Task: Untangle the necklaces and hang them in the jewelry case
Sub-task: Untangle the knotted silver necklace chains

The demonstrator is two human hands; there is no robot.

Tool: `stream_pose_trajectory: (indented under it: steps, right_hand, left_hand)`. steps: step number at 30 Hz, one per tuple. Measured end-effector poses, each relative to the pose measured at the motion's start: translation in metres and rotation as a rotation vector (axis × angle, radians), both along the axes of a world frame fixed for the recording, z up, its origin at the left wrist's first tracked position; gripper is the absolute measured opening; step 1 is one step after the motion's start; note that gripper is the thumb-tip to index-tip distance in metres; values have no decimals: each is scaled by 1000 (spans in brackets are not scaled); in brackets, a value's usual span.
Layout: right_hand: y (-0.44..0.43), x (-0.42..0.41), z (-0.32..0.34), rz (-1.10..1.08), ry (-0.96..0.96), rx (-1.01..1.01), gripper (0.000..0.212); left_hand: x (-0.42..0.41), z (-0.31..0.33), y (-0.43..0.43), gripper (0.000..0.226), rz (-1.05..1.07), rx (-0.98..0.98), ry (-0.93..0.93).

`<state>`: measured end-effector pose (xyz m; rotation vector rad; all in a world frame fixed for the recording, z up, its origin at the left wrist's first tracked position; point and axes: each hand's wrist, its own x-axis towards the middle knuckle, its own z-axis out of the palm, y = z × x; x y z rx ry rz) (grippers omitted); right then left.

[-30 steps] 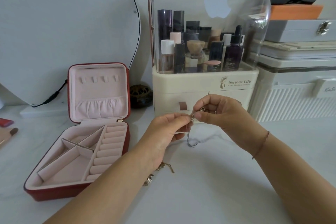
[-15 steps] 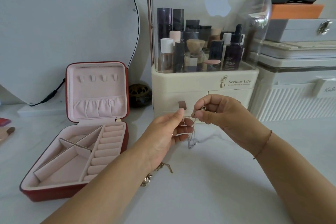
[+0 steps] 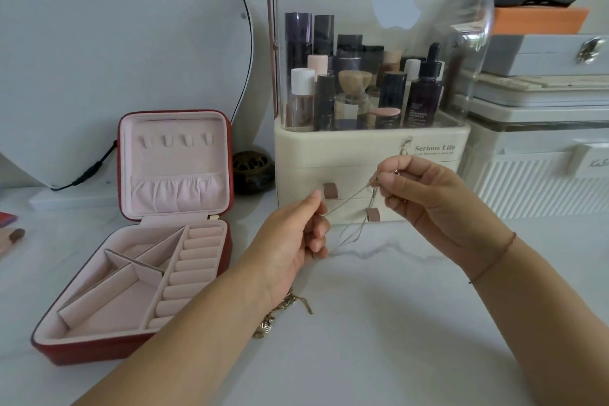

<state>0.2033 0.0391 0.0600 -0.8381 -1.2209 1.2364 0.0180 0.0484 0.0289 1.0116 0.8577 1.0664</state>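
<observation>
A thin silver necklace (image 3: 349, 201) is stretched between my two hands above the white marble table. My left hand (image 3: 296, 241) pinches one strand at the lower left. My right hand (image 3: 418, 194) pinches the chain higher up, and loops of it hang down to the table between the hands. A gold necklace (image 3: 280, 313) lies on the table, partly hidden under my left wrist. The red jewelry case (image 3: 131, 344) stands open at the left, with a pink lining, small hooks (image 3: 178, 140) in its upright lid and nothing hanging on them.
A cream cosmetics organizer (image 3: 372, 148) with a clear dome and two small drawers stands right behind my hands. White storage boxes (image 3: 540, 175) are stacked at the right. A round mirror (image 3: 115, 26) leans at the back left, with a small dark pot (image 3: 252, 168) beside the case.
My hands have drawn apart: the left moved down and left, pulling a strand of the silver chain out taut from the right hand's pinch. The chain now spreads into separate strands.
</observation>
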Motion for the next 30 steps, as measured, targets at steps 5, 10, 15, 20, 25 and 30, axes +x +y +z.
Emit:
stream_pose_trajectory:
  steps: [5, 10, 15, 20, 25, 30]
  right_hand:
    - [0, 5, 2, -46, 76, 10, 15]
    - [1, 5, 0, -32, 66, 26, 21]
    - [2, 3, -5, 78, -29, 45, 40]
    - [2, -5, -8, 105, -125, 46, 45]
    - [-2, -10, -8, 92, -181, 32, 25]
    - [-5, -12, -6, 88, -192, 36, 22]
  left_hand:
    - [-2, 0, 2, 23, 63, 13, -19]
    - [-4, -2, 1, 15, 97, 60, 117]
    - [-1, -3, -6, 11, 80, 121, 279]
    - [1, 1, -8, 11, -22, 176, 235]
    - [3, -2, -9, 32, -73, 182, 212]
    - [2, -3, -5, 23, -89, 133, 166]
